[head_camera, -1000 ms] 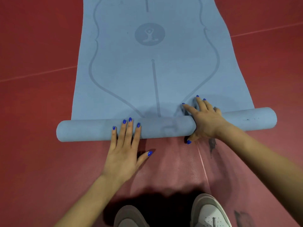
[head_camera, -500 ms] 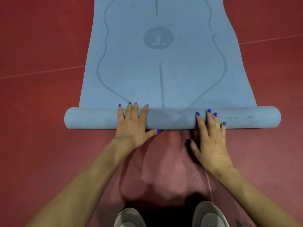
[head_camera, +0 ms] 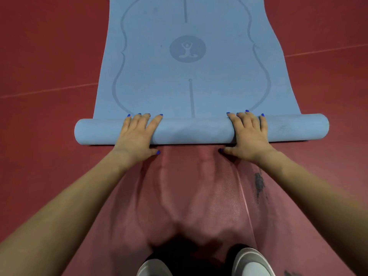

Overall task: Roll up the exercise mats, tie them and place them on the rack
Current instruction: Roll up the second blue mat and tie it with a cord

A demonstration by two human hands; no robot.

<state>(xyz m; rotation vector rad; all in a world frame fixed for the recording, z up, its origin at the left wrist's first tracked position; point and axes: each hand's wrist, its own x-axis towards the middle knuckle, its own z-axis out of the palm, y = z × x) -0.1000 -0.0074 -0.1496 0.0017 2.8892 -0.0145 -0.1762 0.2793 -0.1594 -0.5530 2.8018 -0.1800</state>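
**Both hands on rolled end of blue mat**

Left hand (head_camera: 137,134) draped over rolled part (head_camera: 199,131) of blue mat (head_camera: 179,76), left of centre; fingers curved over top of roll, tips at far edge, thumb tucked at near side by floor. Grasping the roll, palm down. Right hand (head_camera: 249,134) same pose right of centre: fingers wrapped over top, thumb low on near side. Both forearms stretched forward, roughly symmetric.

Roll lying crosswise, near end of mat; unrolled remainder flat, running away toward top of frame, printed with centre line, wavy outline and round seated-figure logo (head_camera: 187,49).

Surface: red floor (head_camera: 39,56) with thin pale lines. Paler, textured patch (head_camera: 199,196) just behind roll, dark smudge (head_camera: 259,183) on its right.

Two grey-white shoes (head_camera: 251,261) at bottom edge, well behind roll. Rack not in view.
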